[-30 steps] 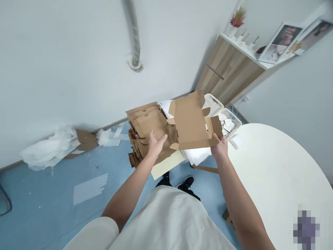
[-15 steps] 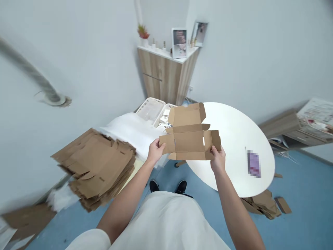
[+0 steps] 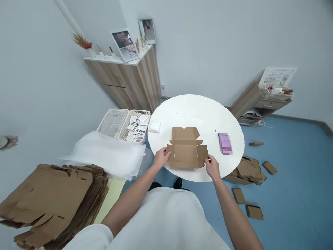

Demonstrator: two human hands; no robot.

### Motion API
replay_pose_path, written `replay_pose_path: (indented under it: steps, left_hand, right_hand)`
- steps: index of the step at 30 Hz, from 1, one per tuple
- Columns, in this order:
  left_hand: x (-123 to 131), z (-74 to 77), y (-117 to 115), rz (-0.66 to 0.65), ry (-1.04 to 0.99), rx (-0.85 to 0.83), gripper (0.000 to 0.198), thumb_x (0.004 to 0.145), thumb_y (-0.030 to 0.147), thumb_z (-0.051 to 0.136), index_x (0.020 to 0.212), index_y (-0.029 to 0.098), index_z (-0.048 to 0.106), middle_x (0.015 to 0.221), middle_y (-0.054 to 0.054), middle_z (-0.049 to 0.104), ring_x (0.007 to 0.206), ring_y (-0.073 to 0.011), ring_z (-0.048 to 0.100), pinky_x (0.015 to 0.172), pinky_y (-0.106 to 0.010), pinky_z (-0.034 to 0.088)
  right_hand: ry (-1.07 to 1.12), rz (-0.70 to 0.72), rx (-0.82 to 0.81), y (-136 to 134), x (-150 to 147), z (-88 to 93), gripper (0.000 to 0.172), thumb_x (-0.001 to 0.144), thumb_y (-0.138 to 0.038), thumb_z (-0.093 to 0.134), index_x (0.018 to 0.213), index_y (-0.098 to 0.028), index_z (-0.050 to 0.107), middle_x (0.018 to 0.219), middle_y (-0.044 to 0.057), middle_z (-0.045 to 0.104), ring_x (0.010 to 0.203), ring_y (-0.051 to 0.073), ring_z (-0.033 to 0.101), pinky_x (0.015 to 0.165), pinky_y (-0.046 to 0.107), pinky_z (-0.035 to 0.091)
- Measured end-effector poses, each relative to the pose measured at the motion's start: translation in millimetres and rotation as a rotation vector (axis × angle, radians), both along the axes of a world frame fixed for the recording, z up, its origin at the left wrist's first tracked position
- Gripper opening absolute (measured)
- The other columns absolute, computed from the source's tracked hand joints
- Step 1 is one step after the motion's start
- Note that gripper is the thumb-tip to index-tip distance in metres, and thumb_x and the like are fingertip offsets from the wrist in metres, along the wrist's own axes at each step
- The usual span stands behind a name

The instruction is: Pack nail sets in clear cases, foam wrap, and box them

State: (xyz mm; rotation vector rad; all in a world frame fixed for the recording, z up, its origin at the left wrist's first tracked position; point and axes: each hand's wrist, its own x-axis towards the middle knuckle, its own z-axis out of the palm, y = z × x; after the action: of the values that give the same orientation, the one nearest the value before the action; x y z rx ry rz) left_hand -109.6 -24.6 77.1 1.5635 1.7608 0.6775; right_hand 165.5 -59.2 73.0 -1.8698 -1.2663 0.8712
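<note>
A flat, unfolded brown cardboard box blank [image 3: 186,150] lies on the near part of the round white table [image 3: 192,111]. My left hand [image 3: 161,158] pinches its left side flap. My right hand [image 3: 212,166] grips its right front corner. Both hands have fingers closed on the cardboard. A purple blurred item [image 3: 224,143] lies on the table to the right of the blank, and a small white pad [image 3: 154,126] sits at the table's left edge.
A tall stack of flat cardboard blanks [image 3: 52,198] sits at lower left beside white foam sheets [image 3: 106,154]. Two white baskets [image 3: 125,123] stand behind them. Cardboard scraps [image 3: 248,170] litter the blue floor at right. A wooden cabinet [image 3: 130,80] stands in the corner.
I have turned right from the cardboard stack to the table. The box blank came down from mid-air onto the tabletop, with both hands still on it.
</note>
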Motion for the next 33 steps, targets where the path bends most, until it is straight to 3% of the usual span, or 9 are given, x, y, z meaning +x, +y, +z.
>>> replay_pose_path:
  steps: [5,11,15,18,22,25,27,30,33]
  left_hand:
    - [10,-24.9,10,-0.022,-0.061,-0.059,0.016,0.070,0.026,0.053,0.082,0.018,0.059,0.076,-0.003,0.062,0.061,-0.0134,0.053,0.061,-0.026,0.040]
    - [11,-38.3,33,-0.031,-0.106,-0.114,0.013,0.070,0.026,0.053,0.078,0.017,0.059,0.075,-0.003,0.061,0.067,-0.0150,0.054,0.065,-0.028,0.042]
    - [13,-45.1,41,-0.004,-0.244,-0.174,0.024,0.073,0.024,0.051,0.094,0.015,0.056,0.086,-0.006,0.060,0.074,-0.0149,0.057,0.069,-0.029,0.044]
    - [12,-45.9,40,-0.022,-0.167,-0.095,0.040,0.074,0.022,0.050,0.113,0.013,0.046,0.102,-0.011,0.054,0.089,-0.0176,0.055,0.079,-0.032,0.043]
    - [14,-35.6,30,-0.264,0.118,0.122,0.049,0.073,0.028,0.053,0.119,0.020,0.041,0.121,-0.011,0.042,0.116,-0.0245,0.036,0.096,-0.041,0.028]
    - [23,-27.8,22,-0.551,0.269,0.157,0.046,0.068,0.038,0.060,0.110,0.023,0.049,0.121,-0.010,0.043,0.119,-0.0278,0.031,0.100,-0.049,0.014]
    - [31,-26.7,19,-0.683,0.354,0.139,0.050,0.061,0.043,0.065,0.105,0.023,0.052,0.121,-0.010,0.044,0.119,-0.0302,0.029,0.100,-0.053,0.006]
    - [42,-30.8,15,-0.779,0.461,0.080,0.059,0.054,0.044,0.069,0.105,0.022,0.051,0.119,-0.011,0.045,0.120,-0.0319,0.027,0.099,-0.056,0.001]
    - [49,-36.9,12,-0.788,0.524,0.034,0.057,0.056,0.037,0.069,0.108,0.023,0.049,0.117,-0.011,0.046,0.118,-0.0306,0.030,0.099,-0.056,-0.002]
  right_hand:
    - [0.099,-0.056,-0.112,-6,5,-20.3,0.039,0.064,-0.029,0.041,0.097,-0.018,0.060,0.090,0.004,0.059,0.061,0.013,0.051,0.063,0.028,0.040]
    - [0.080,-0.091,-0.202,-3,5,-33.6,0.042,0.062,-0.025,0.041,0.100,-0.017,0.056,0.093,0.005,0.059,0.067,0.016,0.053,0.063,0.029,0.041]
    - [0.008,-0.154,-0.190,3,5,-39.7,0.043,0.064,-0.024,0.038,0.103,-0.018,0.055,0.097,0.006,0.059,0.084,0.019,0.053,0.072,0.031,0.041]
    - [-0.103,-0.143,-0.188,6,5,-43.0,0.047,0.065,-0.023,0.038,0.110,-0.017,0.051,0.100,0.008,0.056,0.091,0.021,0.052,0.078,0.034,0.039]
    - [-0.338,-0.184,-0.166,9,4,-42.1,0.057,0.065,-0.027,0.046,0.121,-0.014,0.042,0.115,0.015,0.046,0.108,0.029,0.041,0.088,0.042,0.032]
    - [-0.415,-0.189,-0.155,22,8,-36.3,0.058,0.067,-0.032,0.049,0.121,-0.014,0.041,0.124,0.017,0.038,0.116,0.032,0.032,0.091,0.046,0.027]
    - [-0.389,-0.146,-0.153,38,13,-31.6,0.055,0.068,-0.035,0.048,0.120,-0.016,0.043,0.123,0.015,0.041,0.116,0.031,0.033,0.092,0.046,0.027]
    - [-0.293,-0.070,-0.165,67,20,-27.3,0.054,0.069,-0.037,0.049,0.119,-0.019,0.044,0.118,0.012,0.048,0.111,0.027,0.041,0.091,0.043,0.031]
    - [-0.159,-0.021,-0.173,94,25,-28.1,0.052,0.068,-0.037,0.050,0.117,-0.021,0.046,0.115,0.009,0.052,0.107,0.023,0.046,0.089,0.040,0.035]
